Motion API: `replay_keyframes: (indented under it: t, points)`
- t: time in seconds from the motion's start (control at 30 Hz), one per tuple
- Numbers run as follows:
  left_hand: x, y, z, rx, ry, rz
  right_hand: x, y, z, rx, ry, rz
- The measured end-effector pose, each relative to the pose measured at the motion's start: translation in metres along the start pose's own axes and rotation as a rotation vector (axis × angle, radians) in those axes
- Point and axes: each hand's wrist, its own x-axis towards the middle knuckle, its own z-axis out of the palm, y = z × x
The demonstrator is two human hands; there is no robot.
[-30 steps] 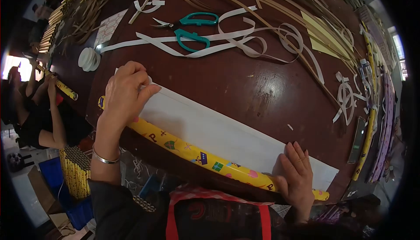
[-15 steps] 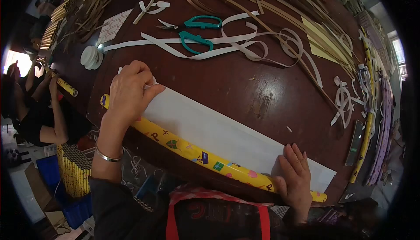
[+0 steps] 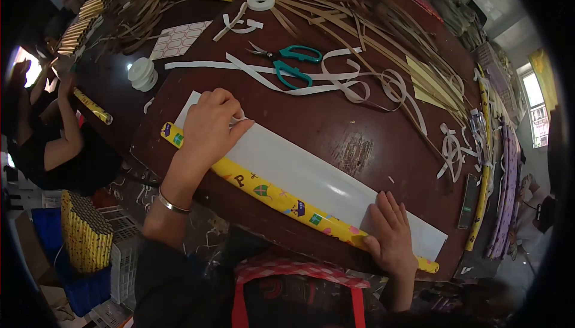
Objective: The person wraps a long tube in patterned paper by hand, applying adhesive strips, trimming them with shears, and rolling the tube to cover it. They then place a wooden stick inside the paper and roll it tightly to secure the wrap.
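Observation:
A yellow patterned roll (image 3: 278, 199) lies along the table's near edge, with its white sheet (image 3: 305, 169) spread out on the far side. At the sheet's left part is my left hand (image 3: 209, 125), its fingers bent and pressed together around a small white piece that is mostly hidden. My right hand (image 3: 390, 232) rests with fingers stretched over the sheet's right part, the thumb beside the roll. Beyond the sheet lie teal-handled scissors (image 3: 293, 75) on white tape strips (image 3: 263, 82).
White tape spools (image 3: 142, 75) stand at the left, near a label sheet (image 3: 179, 39). Brown strips (image 3: 353, 26) cover the back. A phone (image 3: 468, 202) and a bottle (image 3: 477, 127) lie at the right. Another person's arm (image 3: 66, 127) is at the far left.
The camera view has shifted. The white tape strip's left end now lies apart from the spools. My left hand stays at the sheet's left part, and my right hand still rests on its right part.

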Motion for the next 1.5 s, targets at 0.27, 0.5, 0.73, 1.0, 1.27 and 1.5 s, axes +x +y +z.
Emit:
replay_keyframes:
  t: [0.27, 0.5, 0.73, 1.0, 1.27, 1.5]
  points:
    - [-0.001, -0.001, 0.003, -0.033, 0.016, -0.021, 0.083, -0.051, 0.013, -0.037, -0.013, -0.236]
    - [-0.001, 0.002, 0.002, -0.023, 0.001, -0.059, 0.161, -0.104, 0.037, -0.048, 0.068, -0.446]
    - [0.0, 0.002, 0.002, -0.018, -0.014, -0.083, 0.189, -0.128, 0.043, -0.02, 0.091, -0.475]
    - [-0.003, -0.01, 0.001, -0.014, 0.001, 0.021, 0.188, -0.125, 0.049, -0.009, 0.099, -0.462]
    - [0.0, -0.042, -0.021, 0.048, -0.075, 0.095, 0.188, -0.125, 0.049, 0.026, 0.161, -0.48]
    - [0.005, -0.074, -0.042, -0.047, -0.181, 0.064, 0.185, -0.13, 0.048, 0.007, 0.133, -0.446]
